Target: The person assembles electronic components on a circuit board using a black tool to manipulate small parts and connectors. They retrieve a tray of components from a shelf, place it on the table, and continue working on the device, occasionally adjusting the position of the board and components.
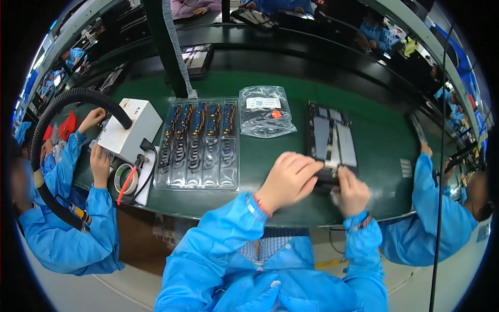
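Note:
A flat black device (312,140), with pale grey panels set in its face, lies on the green bench in front of me. Over its near left corner my left hand (290,179) is closed, fingers curled and tips together at the device's edge; anything in them is hidden. My right hand (353,192) pinches at the near edge, beside a small pale piece on the device. Something whitish and blurred shows under the right fingers, too unclear to name. To the left lies a clear plastic bag (265,125) with a white label and a red-orange round sticker.
A clear compartment tray (239,177) holds rows of small dark parts. Left of it stand a white box (130,125) with a black hose (67,93) and a tape roll (126,179). Co-workers in blue sit on both sides. A metal post (165,47) rises behind the tray.

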A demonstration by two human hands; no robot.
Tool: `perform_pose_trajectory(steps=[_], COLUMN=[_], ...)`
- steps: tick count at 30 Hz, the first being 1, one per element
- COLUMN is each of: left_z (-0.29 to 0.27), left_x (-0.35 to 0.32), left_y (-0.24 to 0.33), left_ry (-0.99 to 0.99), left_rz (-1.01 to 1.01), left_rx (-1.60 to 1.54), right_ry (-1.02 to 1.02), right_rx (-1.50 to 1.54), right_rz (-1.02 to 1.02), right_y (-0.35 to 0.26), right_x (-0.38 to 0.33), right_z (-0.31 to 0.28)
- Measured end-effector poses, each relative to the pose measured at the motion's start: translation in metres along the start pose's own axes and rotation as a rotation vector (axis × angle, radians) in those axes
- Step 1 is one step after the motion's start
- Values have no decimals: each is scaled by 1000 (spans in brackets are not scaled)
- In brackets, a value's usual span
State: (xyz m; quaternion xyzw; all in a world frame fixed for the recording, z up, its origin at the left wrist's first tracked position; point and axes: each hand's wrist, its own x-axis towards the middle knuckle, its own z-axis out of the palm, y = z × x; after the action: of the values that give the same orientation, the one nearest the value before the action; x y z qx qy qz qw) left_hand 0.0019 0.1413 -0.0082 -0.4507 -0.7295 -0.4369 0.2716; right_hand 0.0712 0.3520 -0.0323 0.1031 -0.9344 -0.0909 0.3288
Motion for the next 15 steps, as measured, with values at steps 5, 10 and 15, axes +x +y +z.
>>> perform_pose_trajectory(steps=[5,10,15], left_z=[-38,-25,37], left_x=[-51,-84,-66], left_y=[68,86,101], left_ry=[55,123,-220], left_rz=[-194,-302,-164], left_rx=[-200,-88,190], right_ry=[-94,-128,-138], right_rx=[0,464,554], right_rz=[-203,-84,336], right_y=[-61,-21,74], right_x=[-27,4,32], right_z=[-44,-36,67])
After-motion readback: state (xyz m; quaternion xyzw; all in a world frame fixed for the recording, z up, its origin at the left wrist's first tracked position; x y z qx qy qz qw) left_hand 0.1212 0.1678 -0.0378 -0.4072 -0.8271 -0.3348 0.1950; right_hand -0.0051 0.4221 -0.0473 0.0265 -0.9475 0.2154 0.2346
